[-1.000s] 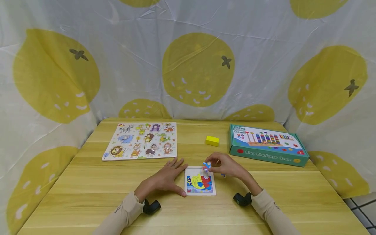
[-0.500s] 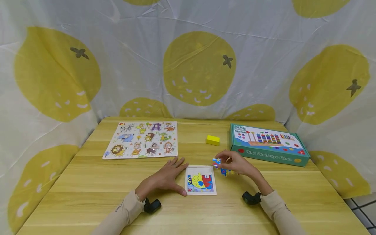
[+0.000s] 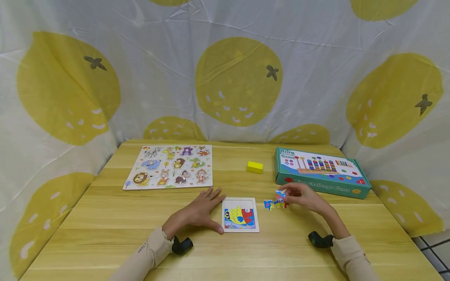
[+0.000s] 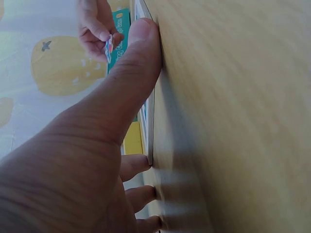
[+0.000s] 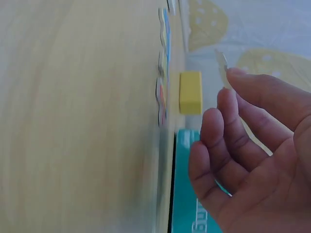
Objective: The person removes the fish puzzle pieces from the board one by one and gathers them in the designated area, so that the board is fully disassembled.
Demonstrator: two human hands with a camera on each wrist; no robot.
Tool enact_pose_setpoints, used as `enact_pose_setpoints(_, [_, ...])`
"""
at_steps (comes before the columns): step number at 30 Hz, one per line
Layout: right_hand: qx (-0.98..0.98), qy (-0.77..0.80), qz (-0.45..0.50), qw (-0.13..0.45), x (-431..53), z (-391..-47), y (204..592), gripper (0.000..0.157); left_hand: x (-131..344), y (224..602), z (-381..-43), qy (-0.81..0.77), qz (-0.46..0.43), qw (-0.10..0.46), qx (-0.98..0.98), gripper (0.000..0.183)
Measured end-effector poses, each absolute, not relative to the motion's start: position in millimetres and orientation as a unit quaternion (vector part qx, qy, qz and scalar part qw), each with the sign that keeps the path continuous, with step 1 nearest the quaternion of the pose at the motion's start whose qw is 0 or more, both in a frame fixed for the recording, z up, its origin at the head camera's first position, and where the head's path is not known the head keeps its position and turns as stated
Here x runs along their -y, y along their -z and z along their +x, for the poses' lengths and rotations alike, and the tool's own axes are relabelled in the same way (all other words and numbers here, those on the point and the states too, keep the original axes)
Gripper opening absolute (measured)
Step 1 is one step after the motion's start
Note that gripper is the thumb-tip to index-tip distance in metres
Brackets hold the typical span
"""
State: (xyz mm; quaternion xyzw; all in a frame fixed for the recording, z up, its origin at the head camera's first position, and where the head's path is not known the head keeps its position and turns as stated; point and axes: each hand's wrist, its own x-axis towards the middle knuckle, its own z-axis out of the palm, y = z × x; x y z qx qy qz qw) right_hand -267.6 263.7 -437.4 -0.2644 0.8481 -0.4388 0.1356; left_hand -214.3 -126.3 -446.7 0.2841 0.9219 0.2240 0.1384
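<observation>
A small jigsaw tray (image 3: 239,203) lies on the table, a fish picture filling its lower part and its upper strip bare. My left hand (image 3: 195,212) rests beside it with fingers spread, thumb and a fingertip against the tray's left edge. To the right of the tray, my right hand (image 3: 306,198) pinches a blue and red jigsaw piece (image 3: 280,194) between thumb and fingertips. In the right wrist view that piece (image 5: 221,59) appears edge-on, raised above the table. Loose jigsaw pieces (image 3: 268,205) lie just under it, partly covered in the head view.
An animal peg puzzle board (image 3: 207,156) lies at the back left. A yellow block (image 3: 254,167) sits at the middle back. The green Ring Challenge Game box (image 3: 321,187) is behind my right hand. A lemon-print cloth (image 3: 239,86) hangs along the table's far side.
My right hand has moved right, from over the tray to above the loose pieces, carrying the jigsaw piece. My left hand stays at the tray's edge.
</observation>
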Motion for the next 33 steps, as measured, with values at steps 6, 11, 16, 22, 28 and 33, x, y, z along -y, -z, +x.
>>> enact_pose_setpoints(6, [-0.854,0.430,-0.250,0.154,-288,-263,438,0.030,126,447,-215,-0.221,0.284,0.140,-0.923,0.107])
enact_pose_setpoints(11, [-0.857,0.414,-0.258,0.166,-300,-262,439,0.029,127,446,-215,-0.220,0.283,0.139,-0.923,0.107])
enact_pose_setpoints(16, [-0.852,0.415,-0.258,0.188,-306,-260,438,0.029,127,445,-214,-0.226,0.285,0.138,-0.921,0.106])
enact_pose_setpoints(22, [-0.844,0.427,-0.257,0.199,-307,-260,439,0.030,127,445,-214,-0.221,0.284,0.139,-0.923,0.106])
enact_pose_setpoints(28, [-0.845,0.421,-0.269,0.192,-306,-261,441,0.029,127,446,-215,-0.223,0.283,0.140,-0.922,0.106])
enact_pose_setpoints(33, [-0.848,0.413,-0.272,0.189,-306,-262,444,0.028,127,446,-215,-0.224,0.282,0.142,-0.922,0.106])
